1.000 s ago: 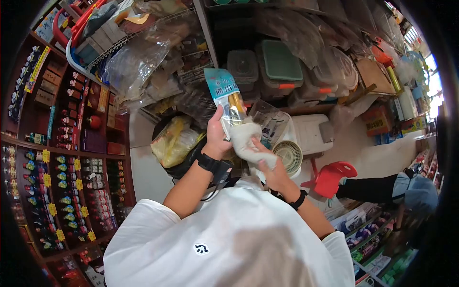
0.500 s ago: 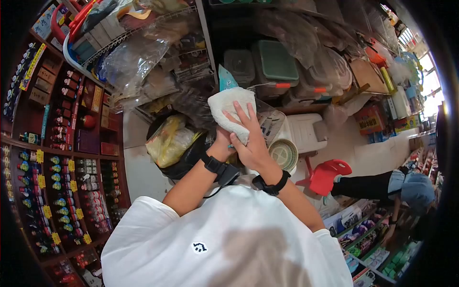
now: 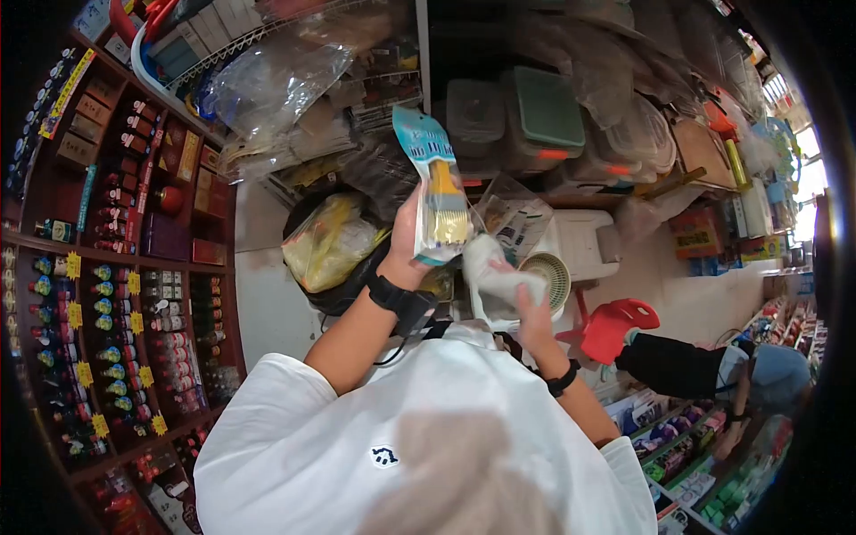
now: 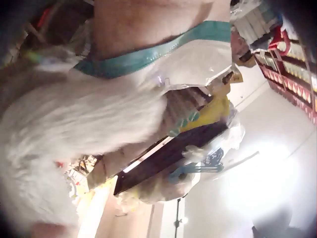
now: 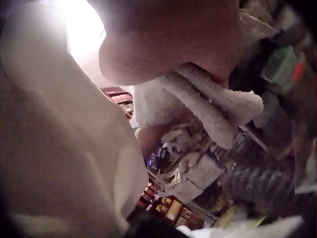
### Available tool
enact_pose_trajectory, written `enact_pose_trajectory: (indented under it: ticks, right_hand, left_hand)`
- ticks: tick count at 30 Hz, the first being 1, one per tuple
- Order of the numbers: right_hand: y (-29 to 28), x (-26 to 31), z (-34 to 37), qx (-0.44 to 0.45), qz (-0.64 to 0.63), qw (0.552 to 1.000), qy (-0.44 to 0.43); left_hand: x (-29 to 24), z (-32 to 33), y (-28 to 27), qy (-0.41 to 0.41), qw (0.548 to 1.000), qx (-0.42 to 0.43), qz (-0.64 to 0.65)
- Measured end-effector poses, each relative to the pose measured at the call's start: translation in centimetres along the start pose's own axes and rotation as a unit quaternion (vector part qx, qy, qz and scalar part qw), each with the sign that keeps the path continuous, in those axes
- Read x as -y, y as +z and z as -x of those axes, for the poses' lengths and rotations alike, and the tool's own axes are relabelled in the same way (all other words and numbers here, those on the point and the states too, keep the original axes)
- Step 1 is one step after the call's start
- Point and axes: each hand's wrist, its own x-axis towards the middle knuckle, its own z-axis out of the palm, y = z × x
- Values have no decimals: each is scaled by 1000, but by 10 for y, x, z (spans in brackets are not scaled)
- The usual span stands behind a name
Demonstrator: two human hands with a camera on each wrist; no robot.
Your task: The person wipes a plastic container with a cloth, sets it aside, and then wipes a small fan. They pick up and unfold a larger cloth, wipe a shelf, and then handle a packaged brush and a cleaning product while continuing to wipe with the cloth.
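Observation:
My left hand (image 3: 406,239) grips a clear plastic packet (image 3: 428,147) with a blue printed top, holding it upright in front of my chest. Through the plastic shows a flat tool with a yellow handle and pale, bristle-like strips, much like a brush. To the right of the packet's lower end, my right hand (image 3: 535,323) holds a folded white cloth (image 3: 492,275). In the left wrist view, the fluffy cloth (image 4: 94,116) spreads beside the packet's teal edge (image 4: 148,57). From the right wrist, thick folds of the cloth (image 5: 208,106) emerge below the hand.
Below the hands stands a black bin with a yellow bag (image 3: 328,254). A round basket (image 3: 546,276) sits by a white plastic box (image 3: 587,241). Lidded containers (image 3: 544,111) line the back, bottle shelves (image 3: 116,312) the left. A person bends beyond a red stool (image 3: 620,328).
Half a second ago the cloth covered most of the packet under my right hand. Now that hand has drawn the cloth down and right, uncovering the packet front.

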Motion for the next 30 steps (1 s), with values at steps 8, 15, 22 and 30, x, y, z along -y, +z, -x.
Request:
enact_pose_trajectory:
  ticks: [8,15,22,30]
  right_hand:
    - [29,74,-57,-210,-496,832,132]
    - [97,124,-99,-86,230,963,-114]
    - [120,113,-58,67,238,953,-172]
    - [106,45,-57,-135,-458,853,210]
  left_hand:
    - [-15,9,10,52,993,-33,-103]
    - [-1,16,26,52,982,-101,-149]
    - [-57,26,17,90,987,-67,-112]
    - [-96,50,17,42,999,-22,11]
